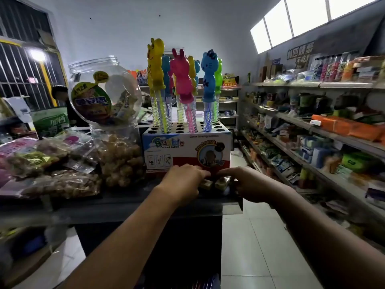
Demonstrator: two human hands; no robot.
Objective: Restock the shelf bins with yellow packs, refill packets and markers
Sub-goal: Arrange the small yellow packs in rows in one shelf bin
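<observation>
Two small yellowish packs (214, 182) lie side by side on the dark shelf top (125, 205), just in front of the bubble-wand display box (187, 151). My left hand (183, 182) rests over the left pack with its fingers curled down onto it. My right hand (250, 183) comes in from the right, its fingers stretched toward the right pack and touching its top edge. The undersides of both hands and the exact grip are hidden. No refill packets or markers can be made out near my hands.
Colourful animal-topped bubble wands (181, 84) stand in the box. A clear plastic jar (104, 90) and bags of snacks (62, 163) crowd the shelf top to the left. A stocked shelf aisle (312, 130) runs along the right, with tiled floor (250, 236) between.
</observation>
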